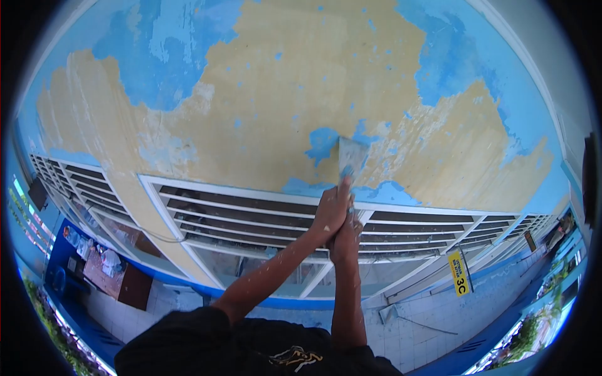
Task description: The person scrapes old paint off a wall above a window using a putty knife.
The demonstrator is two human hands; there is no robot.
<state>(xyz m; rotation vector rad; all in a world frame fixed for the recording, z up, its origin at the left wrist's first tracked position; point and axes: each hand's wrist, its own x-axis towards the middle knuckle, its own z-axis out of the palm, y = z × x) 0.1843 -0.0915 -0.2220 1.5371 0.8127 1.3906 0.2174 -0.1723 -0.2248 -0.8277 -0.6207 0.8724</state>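
A broad-bladed paint scraper lies with its blade against the wall, between scraps of blue paint above the louvred window. My left hand is closed round the upper handle, a finger stretched along toward the blade. Just below it, my right hand is wrapped round the lower part of the handle. The fingers hide most of the handle. Around the blade the wall is bare yellowish-tan, with pale scratch marks to the right. Small flecks dot both forearms.
White-framed louvred windows run below the scraped area. A yellow "3C" sign hangs at the right. Far below are a tiled floor, a long-handled dustpan, and a table with things on it at the left.
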